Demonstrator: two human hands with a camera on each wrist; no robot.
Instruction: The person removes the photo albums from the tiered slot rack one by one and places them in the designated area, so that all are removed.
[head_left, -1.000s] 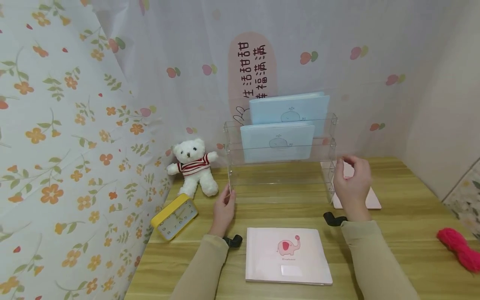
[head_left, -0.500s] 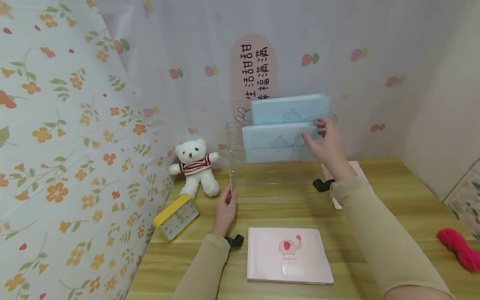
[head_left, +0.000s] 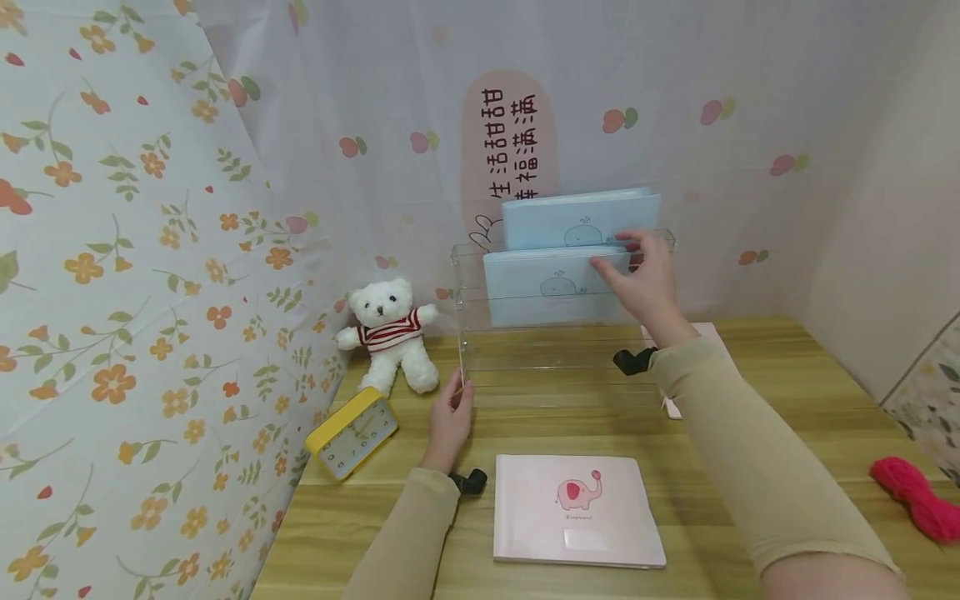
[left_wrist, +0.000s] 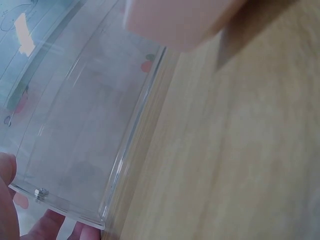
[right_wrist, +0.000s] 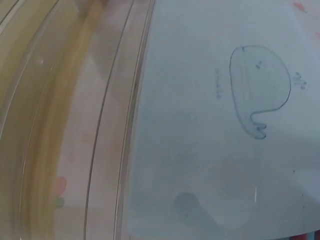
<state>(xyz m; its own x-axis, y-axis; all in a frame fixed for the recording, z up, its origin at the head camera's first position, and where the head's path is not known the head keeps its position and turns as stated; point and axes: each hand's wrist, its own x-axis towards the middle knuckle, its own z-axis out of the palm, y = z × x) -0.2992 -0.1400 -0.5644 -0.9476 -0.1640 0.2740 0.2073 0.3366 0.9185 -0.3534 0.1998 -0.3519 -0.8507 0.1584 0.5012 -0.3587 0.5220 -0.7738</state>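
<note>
A clear acrylic rack point(head_left: 461, 337) stands on the table and holds two pale blue whale-print albums, one behind the other. My right hand point(head_left: 647, 279) pinches the front album point(head_left: 517, 287) at its upper right corner, thumb in front and fingers behind. The rear album point(head_left: 536, 223) rises higher at the back. With thumb and fingers, my left hand point(head_left: 448, 421) grips the rack's left side panel near its base; fingertips show around that edge in the left wrist view. Close up in the right wrist view is a whale-print cover point(right_wrist: 200, 160); the right hand is out of that frame.
A pink elephant album point(head_left: 577, 542) lies flat in front of the rack. Another pink item point(head_left: 712, 333) lies behind the right forearm, partly hidden. A white teddy bear point(head_left: 386, 333) and yellow clock point(head_left: 351, 433) are at left, pink yarn point(head_left: 915, 500) at far right.
My right hand has moved left and up from beside the rack to the front blue album's corner and now pinches it. The left hand has stayed on the rack's side.
</note>
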